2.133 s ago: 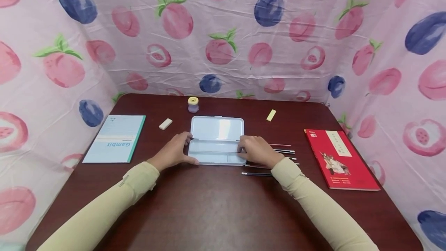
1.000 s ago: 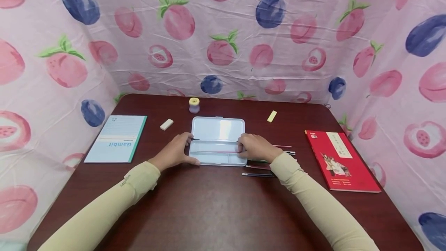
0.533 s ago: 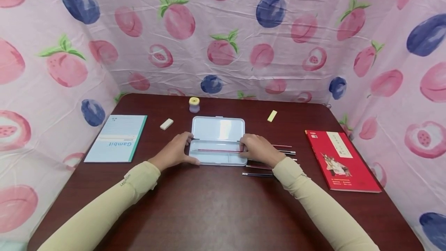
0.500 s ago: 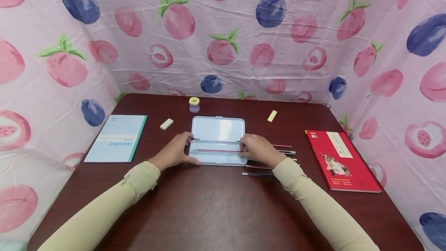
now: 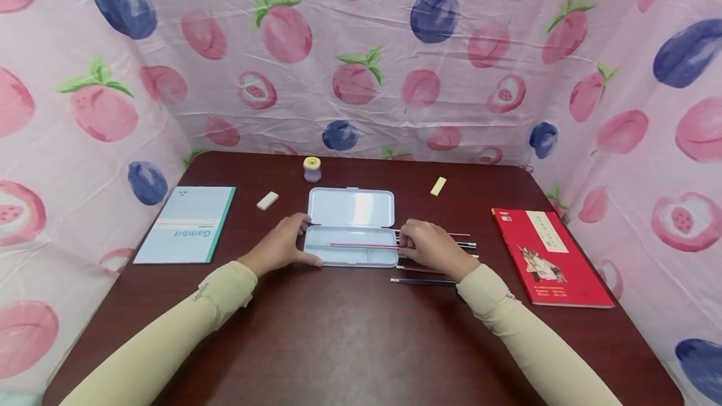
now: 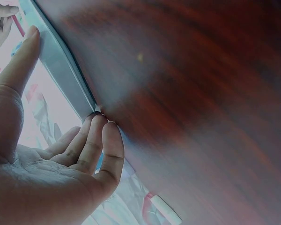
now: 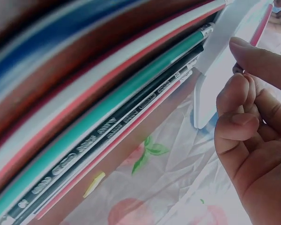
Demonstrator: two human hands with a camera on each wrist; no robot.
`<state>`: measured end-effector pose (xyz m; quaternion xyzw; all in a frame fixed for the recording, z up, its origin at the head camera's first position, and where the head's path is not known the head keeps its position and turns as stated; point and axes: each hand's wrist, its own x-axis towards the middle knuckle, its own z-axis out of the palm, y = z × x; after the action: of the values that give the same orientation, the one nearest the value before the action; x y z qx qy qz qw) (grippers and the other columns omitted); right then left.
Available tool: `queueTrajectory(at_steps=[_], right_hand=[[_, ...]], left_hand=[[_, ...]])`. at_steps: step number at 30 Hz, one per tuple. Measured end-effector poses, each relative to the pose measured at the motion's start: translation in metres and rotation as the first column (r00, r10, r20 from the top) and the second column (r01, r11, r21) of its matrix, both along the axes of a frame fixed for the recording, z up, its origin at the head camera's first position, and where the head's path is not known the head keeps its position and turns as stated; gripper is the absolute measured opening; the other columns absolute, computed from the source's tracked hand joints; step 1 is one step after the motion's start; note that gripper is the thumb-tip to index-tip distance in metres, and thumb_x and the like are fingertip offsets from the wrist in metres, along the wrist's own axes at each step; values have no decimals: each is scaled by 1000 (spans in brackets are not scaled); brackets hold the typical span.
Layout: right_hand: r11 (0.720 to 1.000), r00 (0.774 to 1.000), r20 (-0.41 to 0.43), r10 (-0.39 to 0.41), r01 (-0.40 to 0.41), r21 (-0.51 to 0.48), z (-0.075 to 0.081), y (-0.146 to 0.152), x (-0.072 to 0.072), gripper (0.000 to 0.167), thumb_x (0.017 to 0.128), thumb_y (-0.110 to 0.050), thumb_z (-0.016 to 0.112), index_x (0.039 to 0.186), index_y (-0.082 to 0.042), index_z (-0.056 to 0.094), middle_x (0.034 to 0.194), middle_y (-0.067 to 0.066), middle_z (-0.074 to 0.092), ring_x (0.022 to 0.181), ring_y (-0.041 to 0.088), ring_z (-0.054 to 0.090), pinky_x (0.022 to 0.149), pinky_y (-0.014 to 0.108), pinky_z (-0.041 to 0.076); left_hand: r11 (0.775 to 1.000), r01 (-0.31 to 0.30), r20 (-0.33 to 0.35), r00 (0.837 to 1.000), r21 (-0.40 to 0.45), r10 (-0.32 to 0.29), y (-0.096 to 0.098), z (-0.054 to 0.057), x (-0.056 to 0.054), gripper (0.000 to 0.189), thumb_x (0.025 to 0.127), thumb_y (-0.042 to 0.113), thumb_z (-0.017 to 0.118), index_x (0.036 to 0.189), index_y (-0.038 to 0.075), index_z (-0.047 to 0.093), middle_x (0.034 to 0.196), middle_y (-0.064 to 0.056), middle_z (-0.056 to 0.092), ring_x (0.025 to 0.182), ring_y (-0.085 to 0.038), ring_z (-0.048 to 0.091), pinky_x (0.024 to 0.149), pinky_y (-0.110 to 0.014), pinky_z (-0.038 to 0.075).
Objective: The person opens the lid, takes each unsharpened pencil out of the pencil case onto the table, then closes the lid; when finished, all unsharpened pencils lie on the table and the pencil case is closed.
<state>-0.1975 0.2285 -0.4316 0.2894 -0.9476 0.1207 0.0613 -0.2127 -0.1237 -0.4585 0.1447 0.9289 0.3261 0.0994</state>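
Note:
A pale blue pencil case (image 5: 350,259) lies open on the table, its lid (image 5: 333,208) folded back. My left hand (image 5: 282,244) holds its left end, with the thumb (image 6: 23,61) at the front side and the fingers by the far corner. Between thumb and fingertips of my right hand (image 5: 437,244) is a red pencil (image 5: 361,245), pinched near its right end and stretching leftward across the case. Whether it touches the case floor I cannot tell. Several pencils, among them a green one (image 7: 131,84) and a dark one (image 5: 423,281), lie right of the case, partly hidden beneath my right hand.
A white eraser (image 5: 267,200) and a yellow-topped jar-like item (image 5: 312,169) sit behind the case, with a yellow strip (image 5: 438,186) at the back right. A light blue notebook (image 5: 186,224) lies left, a red book (image 5: 549,255) right. Printed cloth hangs around the table.
The red pencil came into view across the case, which held nothing visible at first. Since half a second ago, my right hand has shifted right with it. My left hand stays put.

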Motion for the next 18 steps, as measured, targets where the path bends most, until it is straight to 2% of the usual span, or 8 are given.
queueTrajectory(at_steps=[10,18], right_hand=[[1000,1000,22,-18,18,0,-1,12,15,26,86,-16,91,80,-17,65,77,-2,59,65,5,48,60,22,44],[999,1000,29,-10,9,47,1,18,30,28,83,-16,92,81,-19,65,77,-4,59,66,4,48,61,22,45]], left_hand=[[1000,-4,3,1000,1,4,0,-1,0,101,73,47,99,149,4,47,137,-18,60,126,-31,58,114,-50,52],[1000,-4,-5,1000,-7,4,-1,1,0,102,73,47,99,149,4,47,137,-18,61,126,-30,59,114,-50,52]])
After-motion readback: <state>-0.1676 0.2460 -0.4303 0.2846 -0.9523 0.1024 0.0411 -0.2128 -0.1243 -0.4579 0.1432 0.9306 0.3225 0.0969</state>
